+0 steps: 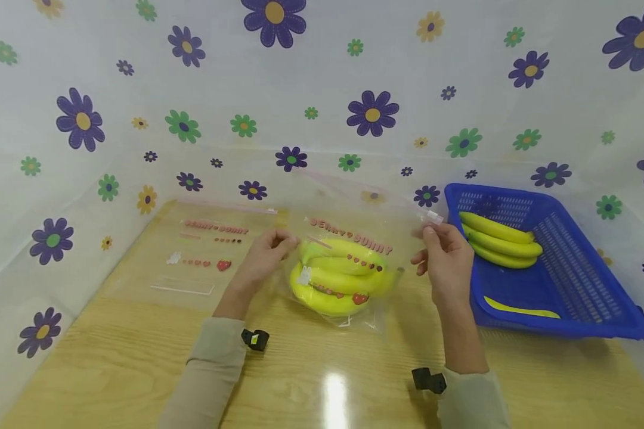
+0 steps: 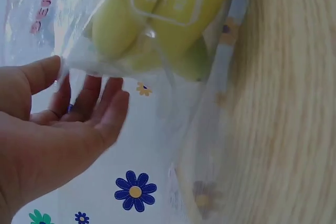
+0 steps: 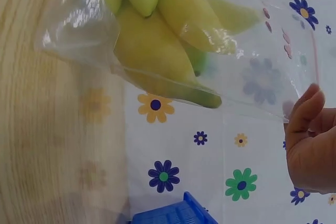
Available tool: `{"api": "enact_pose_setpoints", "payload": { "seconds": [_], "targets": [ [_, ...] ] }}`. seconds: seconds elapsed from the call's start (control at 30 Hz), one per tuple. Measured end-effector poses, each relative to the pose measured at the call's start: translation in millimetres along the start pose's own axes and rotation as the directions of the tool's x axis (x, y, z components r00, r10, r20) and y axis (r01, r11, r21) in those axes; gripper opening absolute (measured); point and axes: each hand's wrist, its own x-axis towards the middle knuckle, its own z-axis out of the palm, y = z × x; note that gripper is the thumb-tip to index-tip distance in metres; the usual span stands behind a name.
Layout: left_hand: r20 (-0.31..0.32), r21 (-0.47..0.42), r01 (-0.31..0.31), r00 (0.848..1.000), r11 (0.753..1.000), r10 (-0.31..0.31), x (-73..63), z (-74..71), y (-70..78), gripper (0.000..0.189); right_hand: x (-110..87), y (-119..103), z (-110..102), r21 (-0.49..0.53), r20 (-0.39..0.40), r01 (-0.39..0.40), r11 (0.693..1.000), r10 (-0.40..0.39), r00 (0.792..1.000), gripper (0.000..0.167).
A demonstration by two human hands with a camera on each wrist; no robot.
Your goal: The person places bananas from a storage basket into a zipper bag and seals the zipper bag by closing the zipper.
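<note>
A clear zip bag (image 1: pixel 349 238) with pink lettering holds several yellow bananas (image 1: pixel 333 280) in front of me. My left hand (image 1: pixel 265 256) pinches its left edge, beside the bananas. In the left wrist view, the left hand (image 2: pixel 68 119) has its thumb on the plastic and its fingers curled behind. At the upper right corner, close to the white slider (image 1: pixel 434 217), my right hand (image 1: pixel 446 256) grips the bag between thumb and fingers. The right wrist view shows that hand (image 3: pixel 315 145) at the bag's mouth, with the bananas (image 3: pixel 157 51) bunched lower in the bag.
Another printed zip bag (image 1: pixel 193 256) lies flat on the wooden table (image 1: pixel 279 381) to the left. A blue basket (image 1: pixel 585 325) at the right holds several bananas (image 1: pixel 499 238) and a separate yellow strip (image 1: pixel 520 308). A flower-patterned sheet (image 1: pixel 322 71) hangs behind.
</note>
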Motion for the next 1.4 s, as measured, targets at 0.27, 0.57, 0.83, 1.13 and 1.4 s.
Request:
{"api": "enact_pose_setpoints", "payload": {
  "seconds": [0.27, 0.57, 0.83, 1.13, 1.4],
  "targets": [
    [-0.013, -0.097, -0.007, 1.000, 0.995, 0.005, 6.0, -6.4, 0.6, 0.011, 5.1, 0.8, 3.2, 0.169, -0.005, 0.110, 0.979, -0.111, 0.994, 0.011],
    [-0.031, 0.068, -0.140, 0.989, 0.988, 0.142, 3.6, -4.1, 8.6, 0.028, 2.2, -6.8, 2.7, 0.152, -0.010, 0.126, 0.980, -0.126, 0.992, 0.017],
    [-0.115, -0.009, -0.165, 0.980, 0.986, 0.163, 2.0, -10.8, 11.5, 0.014, 3.4, -8.9, 0.4, 0.139, -0.028, 0.134, 0.981, -0.131, 0.991, 0.021],
    [0.011, 0.060, -0.155, 0.988, 0.986, 0.154, -5.1, -24.3, 22.0, 0.020, 1.5, -6.2, 2.9, 0.158, 0.020, 0.188, 0.969, -0.193, 0.981, 0.017],
    [-0.132, 0.034, -0.253, 0.958, 0.967, 0.255, -9.2, -21.1, 34.2, 0.027, 1.9, -8.7, -1.6, 0.124, 0.051, 0.190, 0.974, -0.197, 0.979, 0.019]
  ]
}}
